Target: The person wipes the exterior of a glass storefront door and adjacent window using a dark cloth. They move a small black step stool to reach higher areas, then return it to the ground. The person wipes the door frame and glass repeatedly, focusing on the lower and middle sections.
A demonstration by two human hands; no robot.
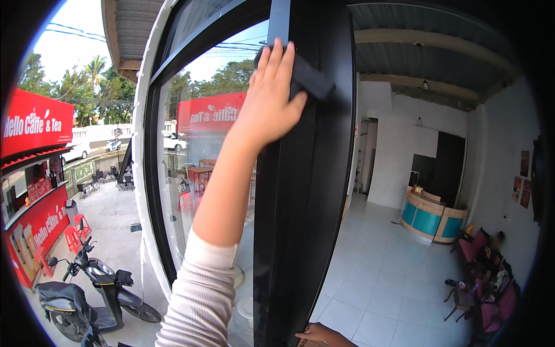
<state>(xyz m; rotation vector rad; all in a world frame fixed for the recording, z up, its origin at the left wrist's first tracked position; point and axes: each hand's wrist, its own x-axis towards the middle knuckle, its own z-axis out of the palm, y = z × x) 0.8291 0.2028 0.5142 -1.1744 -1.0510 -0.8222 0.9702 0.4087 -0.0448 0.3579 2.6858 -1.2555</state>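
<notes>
Fingers extended, my left hand (pixel 273 95) presses a dark cloth (pixel 314 80) against the upper part of a black door frame (pixel 299 195). The cloth's loose end sticks out to the right past my thumb and looks blurred. To the left of the frame is a glass pane (pixel 217 152) that mirrors the street and a red stall. At the bottom edge of the view, my right hand (pixel 323 335) is partly cut off. It is by the frame's lower edge, over a brown textured thing (pixel 311 343) that I cannot identify, and its grip is unclear.
Outside on the left stand a parked motor scooter (pixel 97 286), red plastic stools (pixel 73 238) and a red drinks stall (pixel 41 225). Inside, on a tiled floor (pixel 368 282), are a curved counter (pixel 427 217), a small table (pixel 458 299) and a seated person (pixel 492 251) on purple chairs.
</notes>
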